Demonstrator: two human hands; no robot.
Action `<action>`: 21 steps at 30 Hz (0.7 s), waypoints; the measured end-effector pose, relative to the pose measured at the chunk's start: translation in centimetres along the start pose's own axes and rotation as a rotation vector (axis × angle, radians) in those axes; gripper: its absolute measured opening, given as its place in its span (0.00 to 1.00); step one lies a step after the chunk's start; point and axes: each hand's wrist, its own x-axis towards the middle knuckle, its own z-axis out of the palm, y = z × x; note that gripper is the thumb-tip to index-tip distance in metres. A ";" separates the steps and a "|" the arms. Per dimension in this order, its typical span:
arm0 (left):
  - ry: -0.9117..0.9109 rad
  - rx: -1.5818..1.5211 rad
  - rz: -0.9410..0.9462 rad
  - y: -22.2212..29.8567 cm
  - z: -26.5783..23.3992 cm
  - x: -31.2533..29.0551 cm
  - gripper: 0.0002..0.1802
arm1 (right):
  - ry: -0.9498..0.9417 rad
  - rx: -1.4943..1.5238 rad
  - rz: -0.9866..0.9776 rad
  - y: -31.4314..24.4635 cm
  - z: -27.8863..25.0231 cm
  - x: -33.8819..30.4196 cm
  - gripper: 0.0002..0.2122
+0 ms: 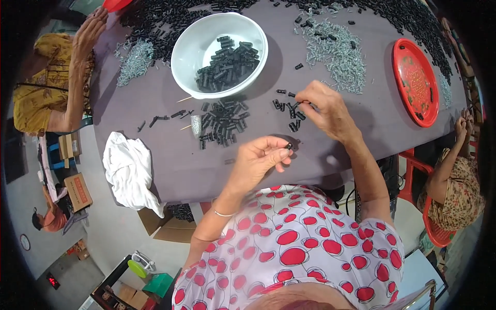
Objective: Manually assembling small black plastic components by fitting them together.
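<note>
Near the table's front edge my left hand [258, 160] pinches a small black plastic tube [289, 146] between thumb and fingertips, its end facing right. My right hand [326, 111] is farther out, with thumb and forefinger closed over a small group of black plastic pieces [293, 124]. What sits in that pinch is too small to make out. To the left lies a loose pile of black tubes [222, 121]. A white bowl [179, 62] behind it holds many more black tubes.
Heaps of small silvery springs [338, 57] and black parts cover the far table. A red tray [397, 67] is at the right. A white cloth [126, 165] hangs over the left edge, near a small silvery container [196, 125]. Other people sit at both sides.
</note>
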 end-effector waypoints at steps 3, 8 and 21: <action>0.004 0.006 -0.006 -0.1 0.0 0.0 0.08 | 0.017 -0.040 -0.043 0.1 0.3 0.1 0.06; 0.008 0.010 -0.010 -0.2 0.1 -0.1 0.08 | 0.013 -0.057 -0.079 0.0 0.1 -0.1 0.07; 0.047 -0.058 0.051 -0.5 0.2 -0.1 0.08 | -0.058 0.494 0.294 -3.1 -0.6 -1.6 0.05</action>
